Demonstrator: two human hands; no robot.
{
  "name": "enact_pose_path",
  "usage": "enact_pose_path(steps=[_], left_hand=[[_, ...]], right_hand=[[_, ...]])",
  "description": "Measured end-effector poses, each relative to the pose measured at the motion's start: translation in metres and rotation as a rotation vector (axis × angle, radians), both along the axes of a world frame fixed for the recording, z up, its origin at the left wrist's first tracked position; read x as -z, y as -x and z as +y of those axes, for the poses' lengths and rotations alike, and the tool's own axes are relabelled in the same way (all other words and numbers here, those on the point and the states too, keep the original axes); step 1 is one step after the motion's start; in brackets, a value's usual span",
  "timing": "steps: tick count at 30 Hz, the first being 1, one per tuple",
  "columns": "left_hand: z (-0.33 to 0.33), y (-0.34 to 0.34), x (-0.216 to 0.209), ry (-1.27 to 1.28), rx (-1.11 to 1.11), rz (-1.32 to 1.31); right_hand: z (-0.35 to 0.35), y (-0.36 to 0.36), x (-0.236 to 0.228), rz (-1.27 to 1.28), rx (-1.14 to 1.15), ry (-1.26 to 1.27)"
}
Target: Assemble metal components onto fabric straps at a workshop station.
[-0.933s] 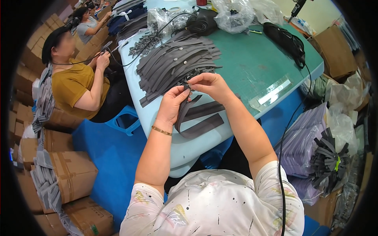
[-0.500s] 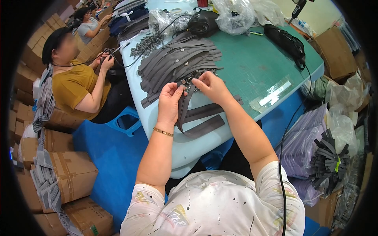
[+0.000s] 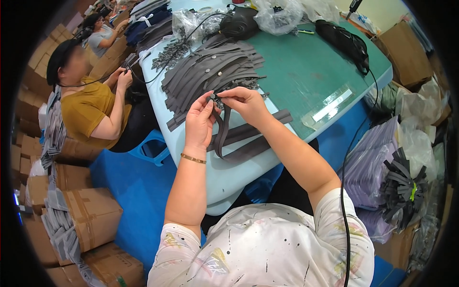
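My left hand [image 3: 199, 117] is closed, pinching a small round-ended metal zipper slider [image 3: 213, 96] between thumb and fingers. My right hand [image 3: 245, 104] meets it fingertip to fingertip, pinched at the end of a grey zipper tape [image 3: 221, 138]. That tape hangs below both hands in a loop and reaches the table. Fingers cover the exact spot where slider and tape meet. Just beyond my hands lies a broad layered pile of grey zipper tapes [image 3: 205, 71]. Small metal parts, partly hidden by my right hand, lie at the pile's near edge.
The pale blue table [image 3: 224, 184] carries a green mat [image 3: 296, 71]. Plastic bags [image 3: 279, 19] and a black pouch [image 3: 344, 45] lie toward its far side. A co-worker in a mustard shirt [image 3: 95, 112] sits at left. Cardboard boxes [image 3: 93, 215] crowd the left floor; a black cable hangs at right.
Both hands have risen slightly and shifted left, with fingertips now closer together. The looped tape has moved along with them. My view has turned a little.
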State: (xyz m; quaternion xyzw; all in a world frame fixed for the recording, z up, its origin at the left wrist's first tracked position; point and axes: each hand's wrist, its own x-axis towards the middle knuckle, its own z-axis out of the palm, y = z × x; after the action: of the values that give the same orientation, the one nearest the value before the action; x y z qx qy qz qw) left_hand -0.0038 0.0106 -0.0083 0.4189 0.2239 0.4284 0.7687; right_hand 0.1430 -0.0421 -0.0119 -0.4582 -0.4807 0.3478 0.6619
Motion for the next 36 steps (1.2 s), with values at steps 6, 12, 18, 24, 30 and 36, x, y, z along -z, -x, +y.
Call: enact_pose_path(steps=[6, 12, 18, 24, 30, 36], left_hand=[[0.001, 0.002, -0.001, 0.010, 0.073, 0.040], [-0.003, 0.000, -0.005, -0.054, 0.067, 0.128], [-0.001, 0.002, 0.001, -0.383, -0.009, 0.390], [-0.002, 0.002, -0.003, -0.484, -0.047, 0.453], [-0.008, 0.000, -0.005, -0.226, -0.001, 0.234], [-0.002, 0.007, -0.001, 0.064, 0.059, 0.233]], right_hand=[[-0.001, -0.007, -0.005, 0.141, -0.110, 0.194], [0.001, -0.014, 0.000, 0.145, -0.151, 0.222], [0.002, -0.017, 0.004, 0.013, -0.126, 0.296], [0.000, -0.014, -0.002, 0.128, -0.145, 0.307], [-0.005, -0.012, -0.006, 0.156, -0.167, 0.236], [-0.003, -0.011, -0.001, 0.092, -0.179, 0.187]])
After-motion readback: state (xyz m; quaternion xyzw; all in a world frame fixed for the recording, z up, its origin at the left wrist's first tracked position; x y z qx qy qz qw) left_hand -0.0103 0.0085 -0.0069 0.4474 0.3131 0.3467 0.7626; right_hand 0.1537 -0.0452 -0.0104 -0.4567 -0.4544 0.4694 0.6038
